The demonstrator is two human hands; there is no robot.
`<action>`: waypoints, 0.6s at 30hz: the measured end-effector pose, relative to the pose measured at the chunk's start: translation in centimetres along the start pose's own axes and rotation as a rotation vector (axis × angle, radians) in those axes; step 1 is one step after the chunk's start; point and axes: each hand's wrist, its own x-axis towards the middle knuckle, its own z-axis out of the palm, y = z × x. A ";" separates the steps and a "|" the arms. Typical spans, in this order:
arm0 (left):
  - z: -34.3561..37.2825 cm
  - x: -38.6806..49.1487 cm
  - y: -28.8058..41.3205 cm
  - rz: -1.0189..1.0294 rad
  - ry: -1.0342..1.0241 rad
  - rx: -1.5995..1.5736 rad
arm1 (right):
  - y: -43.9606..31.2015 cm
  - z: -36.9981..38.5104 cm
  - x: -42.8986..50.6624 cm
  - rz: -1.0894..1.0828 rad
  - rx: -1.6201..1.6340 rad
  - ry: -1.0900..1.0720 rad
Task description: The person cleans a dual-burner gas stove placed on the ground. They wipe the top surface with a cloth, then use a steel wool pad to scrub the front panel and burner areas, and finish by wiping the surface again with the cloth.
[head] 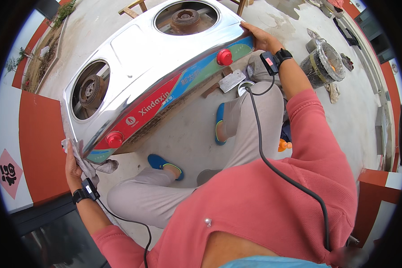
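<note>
A two-burner gas stove [147,50] with a shiny metal top lies tilted before me. Its front panel [187,80] is red, blue and green, with one red knob [224,57] towards the right and another red knob [114,139] near the left end. Rusty burners [185,21] show through the two round openings. My right hand [263,37] grips the stove's right end, thumb on the top edge. At the left end, my left hand [73,169] holds a grey-white cloth [93,169] against the stove's side; part of the cloth hangs below the corner.
Below the stove's right side lie a cleaver-like metal blade [232,81] and a round metal container [244,87]. A stained bucket [321,63] stands on the concrete floor [187,134] to the right. An orange bottle [283,145] is beside my leg. Cables run from both wrist devices.
</note>
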 end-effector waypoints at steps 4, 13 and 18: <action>1.0 0.3 0.2 -0.002 -0.014 0.205 | 0.7 0.4 0.8 -0.038 0.105 0.077; 1.5 0.2 -0.1 0.017 0.009 0.301 | 4.9 14.0 -15.4 -0.353 0.510 0.509; 3.1 -1.7 -0.2 0.082 0.044 0.303 | 6.6 24.4 -16.7 0.141 0.967 -0.158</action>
